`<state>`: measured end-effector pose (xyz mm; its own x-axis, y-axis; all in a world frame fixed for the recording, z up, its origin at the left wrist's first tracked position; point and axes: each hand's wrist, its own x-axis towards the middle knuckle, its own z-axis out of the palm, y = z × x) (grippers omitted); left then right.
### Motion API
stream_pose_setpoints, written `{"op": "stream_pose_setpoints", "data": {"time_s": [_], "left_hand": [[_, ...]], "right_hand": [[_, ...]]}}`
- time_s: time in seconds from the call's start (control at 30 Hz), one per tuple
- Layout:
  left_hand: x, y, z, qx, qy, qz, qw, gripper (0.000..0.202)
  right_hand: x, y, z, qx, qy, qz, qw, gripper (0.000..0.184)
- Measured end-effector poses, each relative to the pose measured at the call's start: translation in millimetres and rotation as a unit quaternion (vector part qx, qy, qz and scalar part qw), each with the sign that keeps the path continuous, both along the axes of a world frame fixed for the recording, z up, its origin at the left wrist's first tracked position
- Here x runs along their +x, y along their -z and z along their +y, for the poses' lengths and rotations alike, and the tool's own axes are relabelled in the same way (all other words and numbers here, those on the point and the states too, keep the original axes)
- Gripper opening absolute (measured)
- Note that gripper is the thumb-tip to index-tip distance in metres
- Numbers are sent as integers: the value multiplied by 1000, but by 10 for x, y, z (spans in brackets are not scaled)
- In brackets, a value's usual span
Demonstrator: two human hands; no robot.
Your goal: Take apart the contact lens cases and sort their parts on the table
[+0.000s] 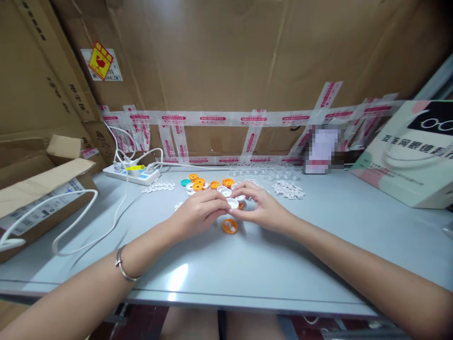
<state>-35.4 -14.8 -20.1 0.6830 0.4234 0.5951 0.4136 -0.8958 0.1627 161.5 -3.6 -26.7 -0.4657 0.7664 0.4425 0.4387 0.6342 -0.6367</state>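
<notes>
Between my two hands is a small round white plastic cap (232, 203), tilted so that its hollow side shows. My left hand (203, 210) pinches it from the left, and my right hand (262, 205) grips its right edge with thumb and fingers. Just below them on the table lies an orange round cap (230, 226) with small whitish pieces inside. Another white cap (224, 191) sits right behind the held one. Farther back are several orange caps (197, 184) mixed with white ones, and a teal disc (185, 182).
Small white parts form piles at the left (159, 187) and right (288, 190). Clear plastic pieces (265, 171) line the back. A power strip (132, 174) with white cables, an open carton (46, 203), a blurred phone (321, 150) and a printed box (406, 156) surround the grey table (276, 264).
</notes>
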Motion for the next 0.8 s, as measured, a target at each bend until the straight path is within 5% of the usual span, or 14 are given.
{"op": "stream_pose_setpoints", "data": {"time_s": [0.1,0.2,0.33,0.5,0.63,0.8], "left_hand": [[-58,-43,74,-3,-21,3,1000,14],[-125,-121,275,-26,-114,6,993,11],[-108,-239,660,-47,-212,138,966,13],[73,-240,969,-48,-220,224,948,13],[140,-135,1010,-51,-226,238,943,16],[105,-116,995,-54,-228,244,941,16]], "right_hand": [[44,-40,9,-18,16,15,1000,30],[118,-98,14,-29,41,24,998,33],[201,-101,32,4,36,21,999,23],[260,-89,31,32,-22,-20,999,13],[279,-143,-45,16,-90,-94,991,9],[235,-120,-116,-26,-90,-141,986,15]]}}
